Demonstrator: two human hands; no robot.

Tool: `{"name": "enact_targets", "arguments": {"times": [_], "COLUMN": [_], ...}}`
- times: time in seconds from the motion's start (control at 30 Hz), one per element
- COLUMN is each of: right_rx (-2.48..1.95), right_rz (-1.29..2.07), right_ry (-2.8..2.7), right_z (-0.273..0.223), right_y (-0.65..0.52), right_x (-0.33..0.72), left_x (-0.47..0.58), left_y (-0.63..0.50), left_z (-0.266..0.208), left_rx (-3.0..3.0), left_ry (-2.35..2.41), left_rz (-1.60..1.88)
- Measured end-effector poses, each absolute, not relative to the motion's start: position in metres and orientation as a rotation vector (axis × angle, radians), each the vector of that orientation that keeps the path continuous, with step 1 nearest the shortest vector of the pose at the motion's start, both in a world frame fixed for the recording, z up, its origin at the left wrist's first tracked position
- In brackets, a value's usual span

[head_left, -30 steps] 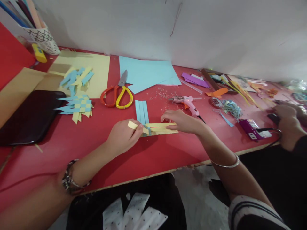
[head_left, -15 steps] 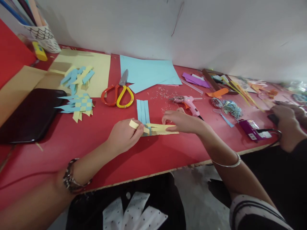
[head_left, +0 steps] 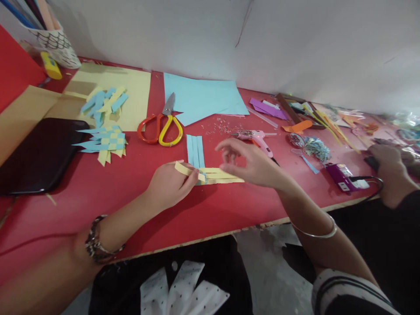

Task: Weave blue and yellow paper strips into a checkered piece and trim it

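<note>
My left hand (head_left: 172,183) is closed on the left end of a small woven piece, and a yellow paper strip (head_left: 183,169) curls up from between its fingers. Blue paper strips (head_left: 195,151) point away toward the wall from that weave. Yellow paper strips (head_left: 226,176) run out flat to the right. My right hand (head_left: 244,159) hovers over the right part of the yellow strips with its fingers bent and apart, holding nothing. Behind it lies a pink glue gun (head_left: 260,140). Part of the weave is hidden under my left hand.
Scissors (head_left: 162,127) with red and yellow handles lie beyond my left hand. A finished-looking woven paper piece (head_left: 111,142) rests beside a dark tablet-like slab (head_left: 42,157). Blue sheets (head_left: 206,96) lie by the wall. At right are a purple power socket (head_left: 344,177) and another person's hand (head_left: 390,162).
My right hand has lifted off the yellow strips and its fingers have spread a little. My left hand stays on the weave.
</note>
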State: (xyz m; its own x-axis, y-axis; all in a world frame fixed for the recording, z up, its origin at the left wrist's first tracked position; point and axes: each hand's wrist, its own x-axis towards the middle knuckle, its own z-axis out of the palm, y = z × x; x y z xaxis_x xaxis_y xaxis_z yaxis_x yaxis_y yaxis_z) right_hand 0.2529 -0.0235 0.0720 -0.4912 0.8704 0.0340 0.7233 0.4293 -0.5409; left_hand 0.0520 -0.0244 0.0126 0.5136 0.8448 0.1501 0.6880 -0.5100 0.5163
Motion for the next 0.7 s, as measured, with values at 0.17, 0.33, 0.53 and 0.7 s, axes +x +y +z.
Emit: {"name": "enact_targets", "arguments": {"times": [0.17,0.33,0.53,0.7], "right_rx": [-1.36,-1.381,-1.507,-1.669], "right_rz": [0.646,0.66,0.643,0.626], "right_ry": [-2.37,-2.241,-2.025,-1.936], "right_z": [0.067,0.063,0.059,0.045], "right_y": [-0.038,-0.037,-0.045,-0.057], "right_x": [0.218,0.217,0.25,0.274], "left_x": [0.051,0.054,0.055,0.056], "left_y": [-0.024,-0.025,-0.026,-0.026], "left_z": [0.009,0.01,0.01,0.007], "left_rx": [2.502,2.618,2.66,2.684], "left_ry": [1.078,1.103,1.063,1.063], "left_rz": [0.573,0.446,0.451,0.506]}}
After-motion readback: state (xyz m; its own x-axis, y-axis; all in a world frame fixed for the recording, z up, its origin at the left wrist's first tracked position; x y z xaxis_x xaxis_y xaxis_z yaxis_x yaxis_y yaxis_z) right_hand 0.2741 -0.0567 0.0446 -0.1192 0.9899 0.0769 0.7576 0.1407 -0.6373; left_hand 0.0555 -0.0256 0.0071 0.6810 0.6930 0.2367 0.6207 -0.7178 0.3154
